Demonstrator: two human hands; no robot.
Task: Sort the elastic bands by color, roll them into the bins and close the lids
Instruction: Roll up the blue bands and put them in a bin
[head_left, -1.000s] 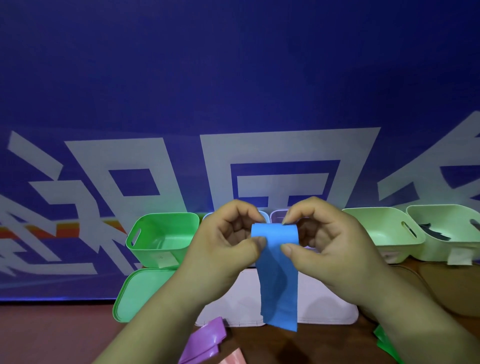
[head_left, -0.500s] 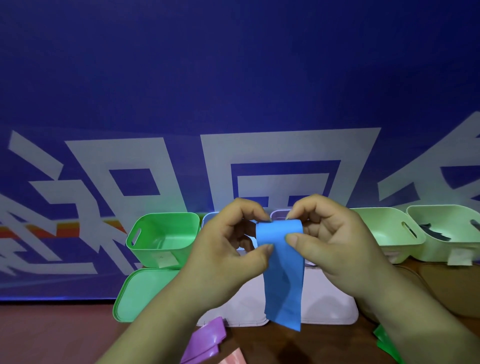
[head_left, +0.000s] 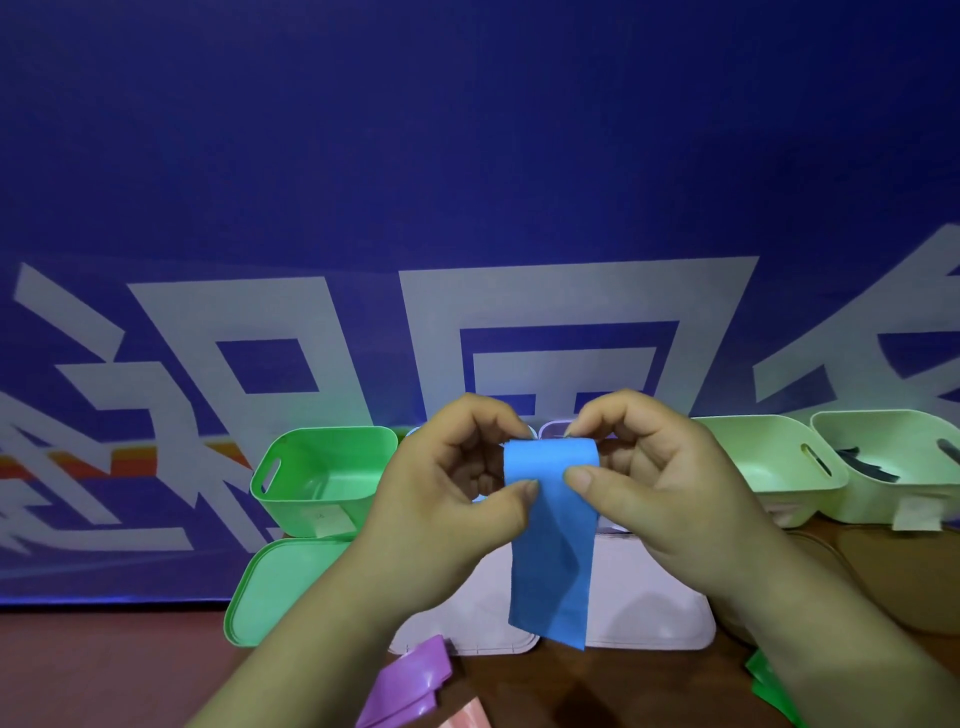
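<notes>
**While both hands pinch it, the flat blue elastic band (head_left: 550, 545) hangs lengthwise down**

As the left hand (head_left: 447, 499) and right hand (head_left: 660, 483) nip its curled-over top between thumb and bent fingers, the band's long axis runs vertical in mid-air, loose end pointing at the table. Behind sit a bright green plastic bin (head_left: 322, 478), its flat green lid (head_left: 275, 587), and white lids (head_left: 649, 608) partly blocked by the hands. A purple band (head_left: 410, 680) lies below.

Large white stylised characters (head_left: 571, 291) run across the middle of the blue backdrop (head_left: 467, 156), their lower parts hidden; none can be read for certain. A small paper label (head_left: 332, 522) on the green bin (head_left: 322, 467), centre left, carries faint print too small to read. A paper tag (head_left: 917, 517) on the pale green bin (head_left: 883, 499), far right, is illegible.
</notes>
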